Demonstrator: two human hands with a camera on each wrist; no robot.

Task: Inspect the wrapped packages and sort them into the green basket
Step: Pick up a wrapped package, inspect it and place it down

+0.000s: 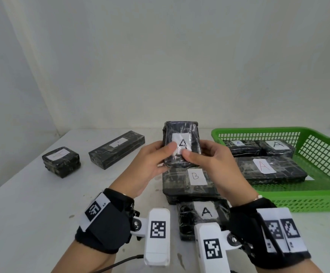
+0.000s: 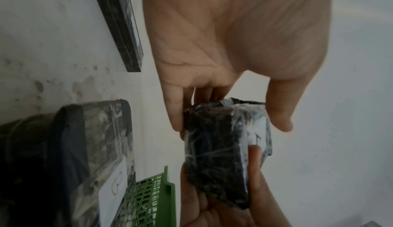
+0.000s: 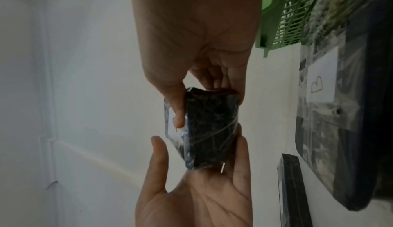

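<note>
I hold a small black wrapped package (image 1: 181, 134) upright above the table, its white label marked A facing me. My left hand (image 1: 166, 151) grips its left side and my right hand (image 1: 196, 152) its right side, both thumbs on the label. The left wrist view shows the package (image 2: 214, 146) pinched between thumb and fingers; the right wrist view shows the same package (image 3: 208, 129). The green basket (image 1: 317, 200) sits to the right and holds three A-labelled packages: two small (image 1: 238, 147) (image 1: 277, 147) and one long (image 1: 268, 170).
Under my hands on the white table (image 1: 32, 203) lie a large package labelled B (image 1: 191, 180) and an A package (image 1: 203, 217). Further left lie a long A package (image 1: 117, 149) and a small labelled package (image 1: 61, 161). A wall stands behind the table.
</note>
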